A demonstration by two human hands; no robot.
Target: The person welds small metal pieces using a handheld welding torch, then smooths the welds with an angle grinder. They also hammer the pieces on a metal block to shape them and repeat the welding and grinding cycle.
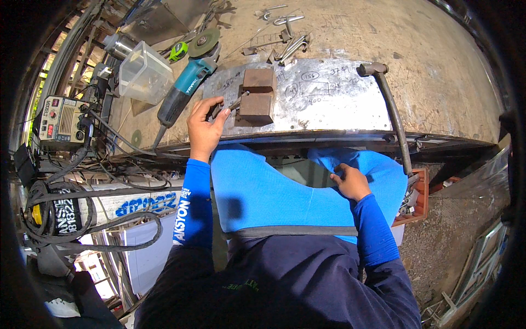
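Note:
My left hand [206,127] is at the near edge of the bench, with thumb and fingers closed on a short metal rod [236,103]. The rod's far end meets the gap between two brown steel blocks [256,108], which stand one behind the other on a marked metal plate [307,112]. Lower and to the right, my right hand [352,183] rests on my blue-clad thigh, fingers loosely bent and a little apart, with nothing seen in them. A hammer [392,104] lies at the plate's right end, its handle reaching past the bench edge.
Left of the plate lies a teal angle grinder [189,82], beside a clear plastic container [145,72] and a green tape measure [178,51]. Bent metal pieces [292,48] lie farther back. A welding machine [64,122] with coiled cables stands at far left; a red crate [420,193] sits below right.

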